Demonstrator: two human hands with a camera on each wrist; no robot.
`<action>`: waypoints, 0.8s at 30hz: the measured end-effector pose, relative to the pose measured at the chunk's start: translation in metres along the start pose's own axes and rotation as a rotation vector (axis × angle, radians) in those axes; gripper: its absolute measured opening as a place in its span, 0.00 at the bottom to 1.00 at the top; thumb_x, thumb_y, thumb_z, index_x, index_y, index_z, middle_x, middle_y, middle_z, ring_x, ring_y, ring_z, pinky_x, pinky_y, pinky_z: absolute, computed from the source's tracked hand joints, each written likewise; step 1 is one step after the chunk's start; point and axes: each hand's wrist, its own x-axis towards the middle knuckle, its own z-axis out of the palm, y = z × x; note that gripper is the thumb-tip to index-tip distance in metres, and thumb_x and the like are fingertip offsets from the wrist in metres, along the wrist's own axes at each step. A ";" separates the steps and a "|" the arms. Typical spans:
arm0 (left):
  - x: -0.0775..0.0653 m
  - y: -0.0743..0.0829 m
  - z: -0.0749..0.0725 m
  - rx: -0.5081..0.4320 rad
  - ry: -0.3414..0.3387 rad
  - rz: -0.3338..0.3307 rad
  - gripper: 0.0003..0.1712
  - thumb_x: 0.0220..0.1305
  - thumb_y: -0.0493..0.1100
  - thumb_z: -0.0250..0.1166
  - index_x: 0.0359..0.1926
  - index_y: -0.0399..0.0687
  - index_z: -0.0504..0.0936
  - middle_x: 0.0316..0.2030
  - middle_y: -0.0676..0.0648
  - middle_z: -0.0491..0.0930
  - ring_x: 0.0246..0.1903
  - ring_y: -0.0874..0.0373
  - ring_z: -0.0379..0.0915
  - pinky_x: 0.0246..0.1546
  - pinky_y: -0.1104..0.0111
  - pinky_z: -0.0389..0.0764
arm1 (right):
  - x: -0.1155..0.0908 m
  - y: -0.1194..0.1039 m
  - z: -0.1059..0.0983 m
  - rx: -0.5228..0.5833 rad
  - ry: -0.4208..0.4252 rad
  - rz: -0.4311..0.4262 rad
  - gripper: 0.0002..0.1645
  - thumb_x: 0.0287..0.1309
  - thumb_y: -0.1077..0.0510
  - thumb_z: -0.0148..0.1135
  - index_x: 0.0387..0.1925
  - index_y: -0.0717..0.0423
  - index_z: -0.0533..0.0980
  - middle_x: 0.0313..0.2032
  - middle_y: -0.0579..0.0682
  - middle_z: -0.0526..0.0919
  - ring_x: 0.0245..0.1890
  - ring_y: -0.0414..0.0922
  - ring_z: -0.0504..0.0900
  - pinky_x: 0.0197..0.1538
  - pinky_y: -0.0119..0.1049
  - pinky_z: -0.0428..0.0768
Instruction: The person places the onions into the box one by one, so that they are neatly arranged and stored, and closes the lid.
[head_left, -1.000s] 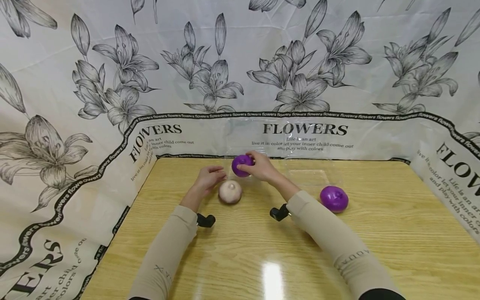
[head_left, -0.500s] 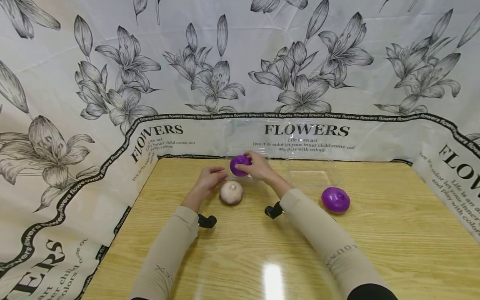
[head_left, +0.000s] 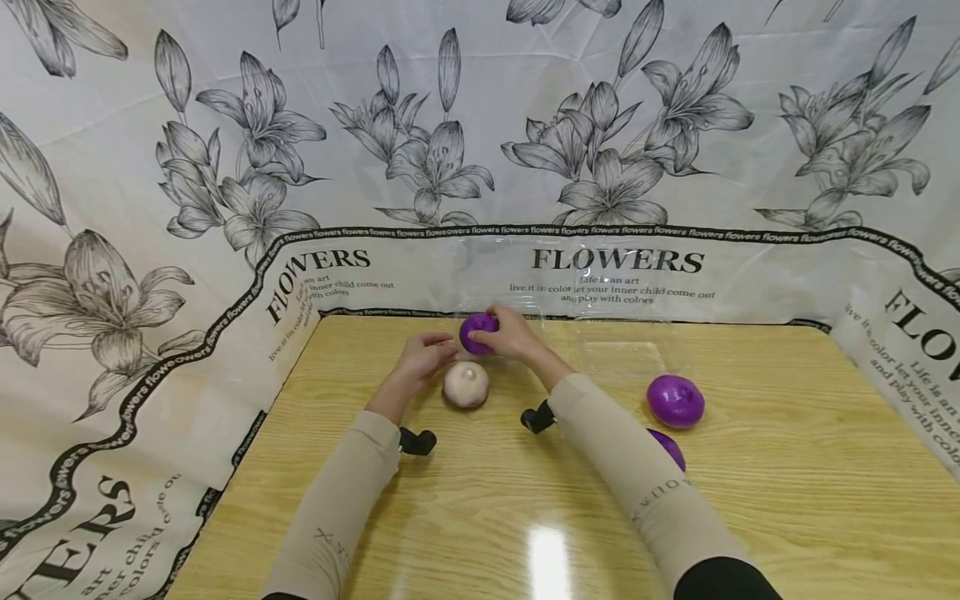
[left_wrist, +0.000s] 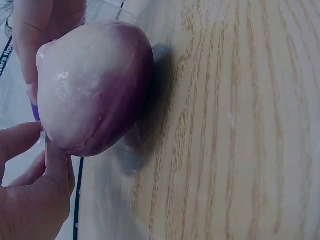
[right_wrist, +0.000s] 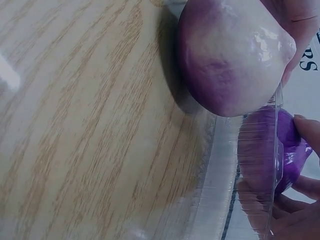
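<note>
- Beige right sleeve [head_left: 637, 471], nearest: its letters seem to read AQUA. On the left sleeve [head_left: 333, 504] only an X is clear.
- Pale wood counter [head_left: 465, 517], bearing a half-hidden purple onion [head_left: 669, 450] beside the right sleeve and a whole purple onion [head_left: 676, 401] just past it.
- White-and-purple onion [head_left: 466, 385], resting on the counter in front of the clear box [right_wrist: 222, 175].
- Both hands are at that box: the left hand [head_left: 426, 357] seems to pinch its edge between thumb and fingertips; the right hand [head_left: 517, 333] has thumb and fingers curled round the held onion [head_left: 475, 333].
- That held onion, purple, shows partly behind the box's wall, partly above its rim; whether it touches the base I cannot tell. The step looks like setting it inside, which calls for a steady box, a gentle lowering and a clean release.
- Second clear box [head_left: 630, 358], to the right.
- White fabric [head_left: 480, 196] behind: FLOWERS in capitals, "Life is an art" beneath, "flowers" repeated along the black border.
</note>
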 end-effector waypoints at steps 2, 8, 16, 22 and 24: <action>0.001 0.000 0.000 0.002 0.001 0.003 0.24 0.71 0.25 0.57 0.67 0.22 0.69 0.42 0.41 0.76 0.58 0.34 0.74 0.65 0.56 0.81 | 0.001 0.000 0.001 -0.006 -0.003 0.007 0.37 0.65 0.49 0.68 0.65 0.68 0.69 0.60 0.67 0.77 0.61 0.60 0.76 0.68 0.51 0.78; 0.002 0.001 0.000 0.009 0.001 0.013 0.24 0.71 0.25 0.57 0.66 0.22 0.70 0.43 0.40 0.76 0.57 0.35 0.75 0.66 0.55 0.80 | 0.005 0.000 0.002 -0.026 -0.017 0.022 0.36 0.66 0.48 0.67 0.65 0.68 0.68 0.61 0.67 0.76 0.62 0.61 0.76 0.69 0.52 0.77; 0.004 0.001 0.000 0.010 0.000 0.012 0.24 0.71 0.25 0.57 0.66 0.22 0.69 0.43 0.39 0.77 0.58 0.34 0.75 0.64 0.56 0.81 | 0.007 0.003 0.005 -0.023 -0.031 0.058 0.37 0.68 0.48 0.66 0.67 0.66 0.67 0.62 0.67 0.75 0.63 0.62 0.75 0.69 0.52 0.77; 0.002 0.000 0.000 0.026 0.010 0.003 0.23 0.72 0.26 0.57 0.66 0.23 0.71 0.48 0.35 0.78 0.56 0.37 0.77 0.59 0.61 0.85 | 0.005 0.004 0.007 -0.030 -0.055 0.068 0.37 0.68 0.47 0.65 0.67 0.66 0.67 0.62 0.67 0.75 0.62 0.62 0.76 0.69 0.52 0.77; 0.002 0.000 0.000 0.028 0.013 0.002 0.23 0.71 0.26 0.58 0.66 0.23 0.71 0.49 0.34 0.78 0.56 0.37 0.78 0.59 0.61 0.85 | 0.005 0.004 0.007 -0.040 -0.062 0.065 0.36 0.69 0.47 0.64 0.67 0.66 0.67 0.62 0.67 0.76 0.62 0.62 0.76 0.68 0.53 0.78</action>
